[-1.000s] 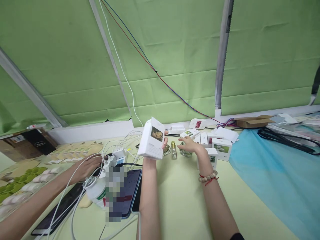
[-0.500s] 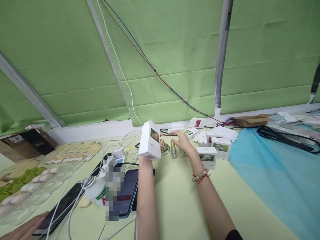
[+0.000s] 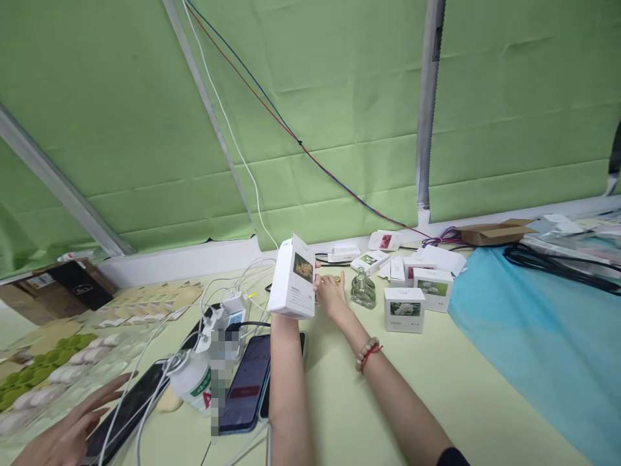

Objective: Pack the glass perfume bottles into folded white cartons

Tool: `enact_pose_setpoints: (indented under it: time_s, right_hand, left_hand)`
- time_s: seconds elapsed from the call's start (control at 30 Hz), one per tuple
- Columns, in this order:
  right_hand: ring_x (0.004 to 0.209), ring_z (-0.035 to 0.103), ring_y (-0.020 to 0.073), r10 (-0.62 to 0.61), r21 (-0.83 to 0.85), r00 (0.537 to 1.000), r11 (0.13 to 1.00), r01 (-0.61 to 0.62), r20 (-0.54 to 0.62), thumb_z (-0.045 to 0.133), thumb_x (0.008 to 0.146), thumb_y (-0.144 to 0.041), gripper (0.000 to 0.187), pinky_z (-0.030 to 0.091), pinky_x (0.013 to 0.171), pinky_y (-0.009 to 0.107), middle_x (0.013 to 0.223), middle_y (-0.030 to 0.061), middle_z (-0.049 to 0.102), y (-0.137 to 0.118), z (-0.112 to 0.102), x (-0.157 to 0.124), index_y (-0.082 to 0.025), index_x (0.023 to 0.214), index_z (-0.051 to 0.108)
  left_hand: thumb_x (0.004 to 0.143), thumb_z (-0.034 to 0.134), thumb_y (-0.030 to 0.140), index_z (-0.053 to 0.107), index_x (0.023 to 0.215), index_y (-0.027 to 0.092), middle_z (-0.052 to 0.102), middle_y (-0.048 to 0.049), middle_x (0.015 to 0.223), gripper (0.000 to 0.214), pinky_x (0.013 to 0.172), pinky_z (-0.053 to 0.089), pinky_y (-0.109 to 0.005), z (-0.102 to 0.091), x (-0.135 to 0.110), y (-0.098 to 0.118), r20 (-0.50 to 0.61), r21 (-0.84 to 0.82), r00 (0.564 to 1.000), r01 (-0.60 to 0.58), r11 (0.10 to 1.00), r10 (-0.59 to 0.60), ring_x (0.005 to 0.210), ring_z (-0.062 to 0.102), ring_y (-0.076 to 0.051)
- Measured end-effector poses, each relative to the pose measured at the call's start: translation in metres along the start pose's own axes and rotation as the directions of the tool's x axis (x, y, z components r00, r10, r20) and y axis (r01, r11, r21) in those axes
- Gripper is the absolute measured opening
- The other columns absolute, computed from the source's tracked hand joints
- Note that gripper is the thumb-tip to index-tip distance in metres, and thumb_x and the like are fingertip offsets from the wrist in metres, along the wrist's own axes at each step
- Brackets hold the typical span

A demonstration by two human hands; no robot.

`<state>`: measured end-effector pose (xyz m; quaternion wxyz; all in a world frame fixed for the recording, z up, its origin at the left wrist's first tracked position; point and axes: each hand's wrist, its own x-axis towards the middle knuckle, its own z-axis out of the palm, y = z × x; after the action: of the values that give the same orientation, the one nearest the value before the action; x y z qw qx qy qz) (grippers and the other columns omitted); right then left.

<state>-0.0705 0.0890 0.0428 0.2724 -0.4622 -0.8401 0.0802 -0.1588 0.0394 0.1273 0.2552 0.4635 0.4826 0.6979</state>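
My left hand (image 3: pixel 283 320) holds a white carton (image 3: pixel 293 278) upright above the pale green table (image 3: pixel 436 375); the carton has a small flower picture on its side and hides most of the hand. My right hand (image 3: pixel 330 296), with a bead bracelet on its wrist, is right beside the carton. Its fingers curl round a small gold-capped bottle (image 3: pixel 336 279), of which only the cap shows. A round clear glass bottle (image 3: pixel 363 291) stands just to the right of that hand.
Several white flower-print boxes (image 3: pixel 404 309) stand at the back right beside a blue cloth (image 3: pixel 543 343). Phones (image 3: pixel 245 385), white chargers and cables (image 3: pixel 228 310) and a white jar (image 3: pixel 191 388) lie on the left. Another person's hand (image 3: pixel 72 430) rests at the bottom left.
My right hand moved left from the boxes to the small bottles and closed on one. The carton stayed raised. The other person's hand drew back toward the bottom left.
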Motion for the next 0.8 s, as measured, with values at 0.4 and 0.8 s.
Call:
enact_pose_setpoints:
  time_s: [0.4, 0.8]
  right_hand:
    - [0.111, 0.051, 0.0259, -0.018, 0.044, 0.994, 0.999, 0.023, -0.11, 0.053, 0.079, -0.017, 0.033, 0.0, 0.11, 0.062, 0.11, 0.0086, 0.061, 0.012, 0.004, -0.006, -0.023, 0.111, 0.052]
    - [0.111, 0.054, 0.0265, 0.008, 0.052, 1.0, 0.999, -0.007, -0.012, 0.042, 0.078, -0.004, 0.057, -0.004, 0.106, 0.067, 0.114, 0.01, 0.061, 0.014, 0.008, -0.004, -0.024, 0.132, 0.04]
  left_hand:
    - [0.056, 0.048, 0.081, 0.06, 0.101, 0.03, 0.067, -0.0115, 0.08, 0.069, 0.049, 0.04, -0.04, 0.004, -0.001, 0.001, -0.017, -0.055, 1.0, -0.01, 0.998, 0.009, 0.074, 0.055, -0.031]
    - [0.056, 0.04, 0.082, 0.065, 0.088, 0.025, 0.064, -0.0129, 0.068, 0.07, 0.047, 0.039, -0.043, 0.001, 0.004, -0.004, 0.351, -0.122, 0.901, 0.313, 0.942, -0.254, 0.059, 0.051, -0.027]
